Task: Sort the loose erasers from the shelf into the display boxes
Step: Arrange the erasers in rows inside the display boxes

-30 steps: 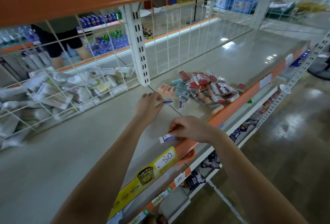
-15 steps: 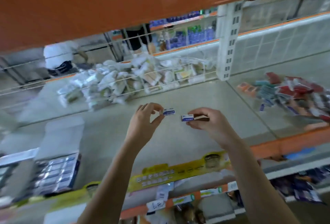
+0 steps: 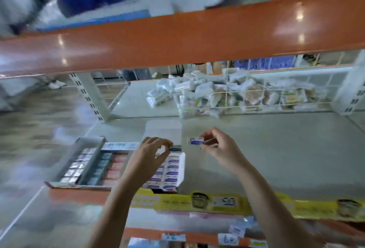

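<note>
Placing step: L hand point(image 3: 152, 152) & R hand point(image 3: 214, 145) each pinch an eraser point(image 3: 175, 148); box point(image 3: 167, 170) at 7 o'clock; nxt: slot into matching row.

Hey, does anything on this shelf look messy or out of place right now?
Mainly the white packets behind the wire grid: they lie in a jumbled heap, some spilling past the grid's left end. The display boxes look neatly filled in rows. Each hand, left and right, holds one eraser.
</note>
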